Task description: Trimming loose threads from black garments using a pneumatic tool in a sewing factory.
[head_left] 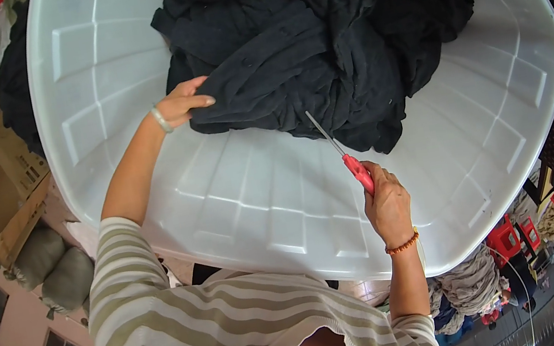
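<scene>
**Striped sweater, dark cloth, red-handled tool; white tub**

Nearest: sweater (193, 328), green and white stripes, worn, seen from above along the lower edge.

Far left: carton (0, 181), brown, opened. Beside it, sacks (65, 273), grey-green, filled.

Left to centre and beyond: tub (116, 60), white, ribbed walls.

Left hand (182, 106): bangle (162, 119) worn at wrist; placed at the left edge of the cloth, thumb and fingers narrowly parted; whether a fold is pinched cannot be told.

Centre: cloth (264, 57), black, heaped and creased in the tub's upper part.

Right of centre: tool (357, 172), thin metal shaft, pointed up and leftward, tip over the cloth's lower edge; contact cannot be told. Its handle is gripped in the closed right hand (388, 204); beads (403, 245) worn at wrist.

Far right, outside the tub: grey fabric (471, 287), piled.
</scene>
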{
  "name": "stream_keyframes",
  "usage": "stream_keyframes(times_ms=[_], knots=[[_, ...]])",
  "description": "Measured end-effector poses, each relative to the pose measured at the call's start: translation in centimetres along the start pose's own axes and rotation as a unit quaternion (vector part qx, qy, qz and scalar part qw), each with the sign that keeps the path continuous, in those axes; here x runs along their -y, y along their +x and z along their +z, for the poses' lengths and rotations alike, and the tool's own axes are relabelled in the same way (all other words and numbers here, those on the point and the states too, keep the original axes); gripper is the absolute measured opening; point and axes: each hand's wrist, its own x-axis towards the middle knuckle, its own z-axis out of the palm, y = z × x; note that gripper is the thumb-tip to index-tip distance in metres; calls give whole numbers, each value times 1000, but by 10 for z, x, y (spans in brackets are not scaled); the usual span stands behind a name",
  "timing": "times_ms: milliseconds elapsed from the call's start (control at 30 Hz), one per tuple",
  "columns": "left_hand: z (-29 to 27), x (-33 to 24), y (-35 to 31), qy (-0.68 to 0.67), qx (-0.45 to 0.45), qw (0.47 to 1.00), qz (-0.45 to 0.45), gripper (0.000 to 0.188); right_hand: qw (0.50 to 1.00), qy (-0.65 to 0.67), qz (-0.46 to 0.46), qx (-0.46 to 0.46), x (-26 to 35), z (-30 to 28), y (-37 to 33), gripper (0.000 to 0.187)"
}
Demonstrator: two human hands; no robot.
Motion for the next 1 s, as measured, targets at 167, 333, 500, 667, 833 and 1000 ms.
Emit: stream_keyframes(times_ms=[167, 333, 500, 667, 833, 1000], knots=[[-5, 24, 4, 282, -204, 937, -38, 57, 999, 1, -30, 20, 5, 14, 6, 38], [68, 30, 85, 662, -278, 597, 358, 62, 999, -17, -47, 0, 6, 26, 21, 38], [69, 66, 138, 647, -305, 615, 332, 55, 995, -63, -73, -26, 6, 30, 55, 28], [40, 76, 131, 466, -326, 744, 351, 37, 978, -117, -174, 1, 6, 33, 101, 10], [25, 80, 99, 561, -297, 702, 323, 39, 976, -176, -111, -62, -3, 16, 170, 16], [26, 87, 48, 614, -257, 703, 251, 48, 974, -202, -45, -92, -35, 7, 200, 19]])
